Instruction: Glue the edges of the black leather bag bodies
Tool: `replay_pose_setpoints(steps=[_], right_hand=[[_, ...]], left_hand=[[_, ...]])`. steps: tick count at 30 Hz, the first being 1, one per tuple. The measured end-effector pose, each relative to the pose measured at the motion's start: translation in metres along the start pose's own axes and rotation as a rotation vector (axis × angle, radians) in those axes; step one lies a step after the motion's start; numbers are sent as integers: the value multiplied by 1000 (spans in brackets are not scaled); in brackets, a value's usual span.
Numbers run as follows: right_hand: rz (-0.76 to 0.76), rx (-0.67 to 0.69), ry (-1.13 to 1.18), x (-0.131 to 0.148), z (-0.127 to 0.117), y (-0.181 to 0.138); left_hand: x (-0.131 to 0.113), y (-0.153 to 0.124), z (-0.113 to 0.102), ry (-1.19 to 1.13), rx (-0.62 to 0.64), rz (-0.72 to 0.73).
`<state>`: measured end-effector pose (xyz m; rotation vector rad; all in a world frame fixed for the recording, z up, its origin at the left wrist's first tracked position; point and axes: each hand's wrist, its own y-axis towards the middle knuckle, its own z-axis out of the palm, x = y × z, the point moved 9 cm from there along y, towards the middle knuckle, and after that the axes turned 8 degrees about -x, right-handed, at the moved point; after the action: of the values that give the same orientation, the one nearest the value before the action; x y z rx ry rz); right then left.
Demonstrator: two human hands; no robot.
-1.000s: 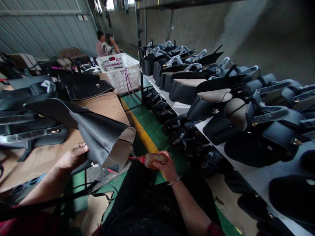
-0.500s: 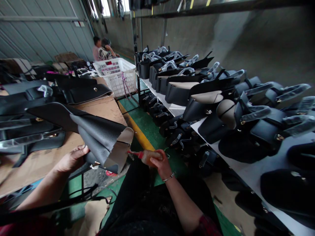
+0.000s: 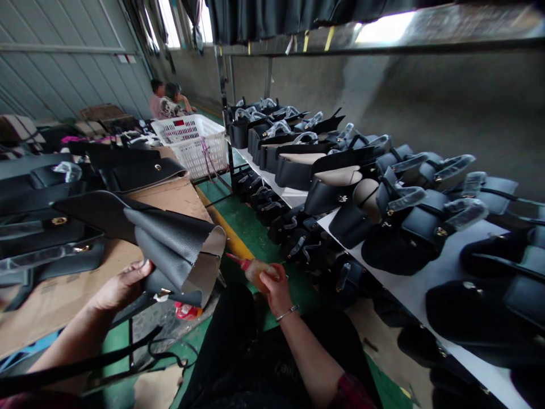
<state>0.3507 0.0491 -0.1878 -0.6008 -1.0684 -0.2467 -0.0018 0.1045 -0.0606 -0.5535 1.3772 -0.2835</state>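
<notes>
1. The left hand (image 3: 121, 286) was pinched almost closed on the black bag (image 3: 172, 244). The thumb lay on the near edge. The other fingers were partly hidden under it, so I could not tell just how they bent.
2. The black bag was held up in front of the person, at the near edge of the table (image 3: 46, 292). It was tipped on its side. Its pale, open end faced right, and its long flap (image 3: 96, 216) stuck out to the left.
3. The right hand (image 3: 276, 288) was curled around a bottle (image 3: 259, 275), with the thumb along its side. The fingers had closed as far as the bottle let them.
4. The bottle was tilted. Its thin red tip (image 3: 235, 258) pointed up and left, just beside the open end of the bag.
5. A shiny bracelet (image 3: 288, 312) was on the right wrist.
6. A red thing (image 3: 187, 311) sat low down, below the bag. It was too small to tell what it was.
7. Brown cardboard covered the table, and more dark bags (image 3: 140, 172) lay on it, past the held one and to its left.
8. A white basket (image 3: 200, 156) stood beyond the table. Two people (image 3: 160, 102) were far behind it.
9. On the right was a long rack (image 3: 411, 295). Many black bags with wrapped handles (image 3: 406, 199) stood in rows on its white top, and more were below.
</notes>
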Motion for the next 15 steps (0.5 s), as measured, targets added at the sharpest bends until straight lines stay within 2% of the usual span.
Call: replay_pose_setpoints(steps=[3,7,9,13,15], right_hand=[[44,-9,82,2,6,-6],[58,8,67,2,15,-8],[44,9,28,3,17,-6],[-24,-80,-41,10,10,-2],[-39,-59,-51,14,13,-3]], left_hand=[[0,-1,5,27,72,-3],[2,-2,8,88,133,-16],[2,-2,8,109,147,-14],[3,0,5,123,162,-12],[4,2,4,134,170,-16]])
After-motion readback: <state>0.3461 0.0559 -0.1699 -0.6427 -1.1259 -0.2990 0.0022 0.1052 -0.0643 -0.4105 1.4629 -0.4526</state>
